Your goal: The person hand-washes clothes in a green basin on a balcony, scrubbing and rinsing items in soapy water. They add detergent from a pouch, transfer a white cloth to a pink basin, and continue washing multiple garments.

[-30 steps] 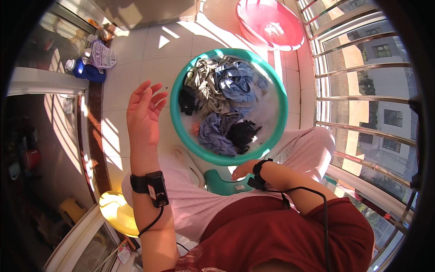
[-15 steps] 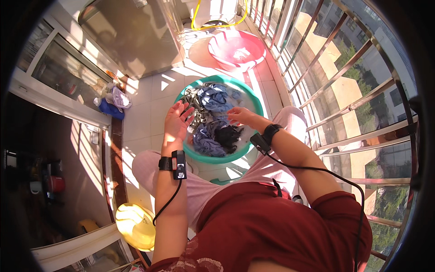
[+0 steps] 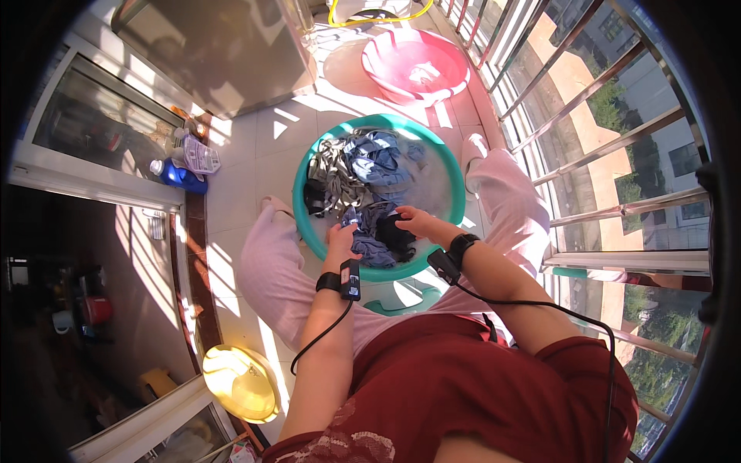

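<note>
At the bottom of the frame, a dark red shirt [image 3: 478, 378] is seen, with two bare arms [image 3: 328, 339] stretched up toward the middle. A small black box [image 3: 350, 279] is strapped at the left wrist and a matching box [image 3: 443, 266] at the right one. If the arms were pushed in deep, these could be made wet, because they are worn so close to the water.

In the middle of the frame, a green tub [image 3: 378, 273] is filled with clothes and soapy water [image 3: 432, 185]. In its lower part, the left hand [image 3: 340, 241] is held at blue-purple cloth [image 3: 372, 252], with fingers partly bent. The right hand [image 3: 421, 222] is held at black cloth [image 3: 395, 236], with fingers curled. Whether any cloth is gripped cannot be told, as the fingertips are partly hidden.

Higher in the tub, light blue cloth [image 3: 378, 163] and grey cloth [image 3: 336, 174] are bunched together. If one piece were pulled hard, others could be dragged along, suds could be splashed out, and the floor [image 3: 239, 177] could be made slippery.

At the top of the frame, a pink basin [image 3: 377, 71] is placed; at the upper left, a blue bottle [image 3: 185, 179] is seen
</note>
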Action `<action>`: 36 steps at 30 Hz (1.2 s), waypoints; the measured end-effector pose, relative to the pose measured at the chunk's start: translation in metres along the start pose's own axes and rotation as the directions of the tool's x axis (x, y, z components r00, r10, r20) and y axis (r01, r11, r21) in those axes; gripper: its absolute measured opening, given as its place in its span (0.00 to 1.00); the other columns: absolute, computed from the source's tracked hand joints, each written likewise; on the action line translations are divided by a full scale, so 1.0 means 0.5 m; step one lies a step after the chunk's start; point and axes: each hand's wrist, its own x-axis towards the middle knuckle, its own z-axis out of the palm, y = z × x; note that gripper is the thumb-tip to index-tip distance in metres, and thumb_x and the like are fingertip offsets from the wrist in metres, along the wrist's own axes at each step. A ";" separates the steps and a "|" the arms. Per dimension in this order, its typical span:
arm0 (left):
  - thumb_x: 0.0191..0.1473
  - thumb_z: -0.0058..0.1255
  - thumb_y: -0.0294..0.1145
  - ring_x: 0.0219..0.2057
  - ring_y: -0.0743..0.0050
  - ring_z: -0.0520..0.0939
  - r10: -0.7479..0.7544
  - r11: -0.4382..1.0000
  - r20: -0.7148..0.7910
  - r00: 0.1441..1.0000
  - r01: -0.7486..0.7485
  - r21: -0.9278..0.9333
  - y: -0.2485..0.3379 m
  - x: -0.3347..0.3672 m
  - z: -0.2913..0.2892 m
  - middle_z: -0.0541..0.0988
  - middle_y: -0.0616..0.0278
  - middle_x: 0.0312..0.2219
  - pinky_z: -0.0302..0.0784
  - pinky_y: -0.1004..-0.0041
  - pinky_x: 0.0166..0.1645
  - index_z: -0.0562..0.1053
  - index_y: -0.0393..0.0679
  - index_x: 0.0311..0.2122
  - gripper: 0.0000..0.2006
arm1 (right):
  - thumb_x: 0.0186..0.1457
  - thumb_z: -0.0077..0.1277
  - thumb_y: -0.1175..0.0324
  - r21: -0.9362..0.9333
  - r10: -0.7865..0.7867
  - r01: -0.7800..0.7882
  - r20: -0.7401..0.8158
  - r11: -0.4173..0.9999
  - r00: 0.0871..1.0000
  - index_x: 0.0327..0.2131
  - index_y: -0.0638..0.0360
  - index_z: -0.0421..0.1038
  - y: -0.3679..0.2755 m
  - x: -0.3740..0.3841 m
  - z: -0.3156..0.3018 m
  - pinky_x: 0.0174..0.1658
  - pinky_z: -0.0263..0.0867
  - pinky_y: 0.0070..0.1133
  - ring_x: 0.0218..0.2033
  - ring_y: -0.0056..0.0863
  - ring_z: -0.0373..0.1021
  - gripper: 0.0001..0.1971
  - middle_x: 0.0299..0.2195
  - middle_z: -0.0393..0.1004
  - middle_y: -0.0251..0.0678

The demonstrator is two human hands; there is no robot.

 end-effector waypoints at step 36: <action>0.52 0.43 0.43 0.36 0.52 0.79 0.302 0.083 0.141 0.943 -0.174 0.981 0.107 0.205 0.108 0.79 0.58 0.33 0.73 0.56 0.40 0.76 0.50 0.34 0.12 | 0.58 0.34 0.47 -0.716 0.082 -0.141 -0.116 0.684 0.990 0.43 0.54 0.72 0.032 0.327 -0.127 0.52 0.58 0.39 0.46 0.48 0.67 0.24 0.42 0.73 0.47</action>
